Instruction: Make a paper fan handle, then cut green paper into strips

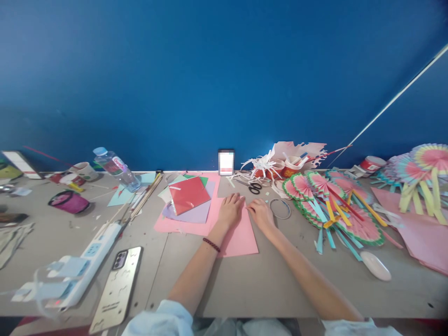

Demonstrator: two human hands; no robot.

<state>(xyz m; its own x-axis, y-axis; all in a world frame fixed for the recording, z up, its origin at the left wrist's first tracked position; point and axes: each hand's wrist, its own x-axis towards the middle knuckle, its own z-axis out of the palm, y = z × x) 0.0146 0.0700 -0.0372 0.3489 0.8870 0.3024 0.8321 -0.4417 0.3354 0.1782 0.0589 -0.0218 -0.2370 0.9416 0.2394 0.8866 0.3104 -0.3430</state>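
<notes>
A folded sheet of pink paper [241,240] lies on the grey table in front of me. My left hand [230,210] rests on it palm down, fingers stretched toward the far side. At the sheet's right edge, my right hand [261,213] has its thumb and fingertips pinched together on the paper; its other fingers curl inward. Left of my hands is a stack of coloured papers with a red sheet [189,195] on top and a lilac sheet [201,217] under it. Beyond my right hand lie black-handled scissors [255,188] and a wire ring [280,208].
Pleated paper fans [357,219] and a white computer mouse [375,266] are on the right. A phone [117,289], power strip [87,266], water bottle [117,169] and sticks [147,196] occupy the left. Red cups [292,167] with paper strips stand by the blue wall [224,84].
</notes>
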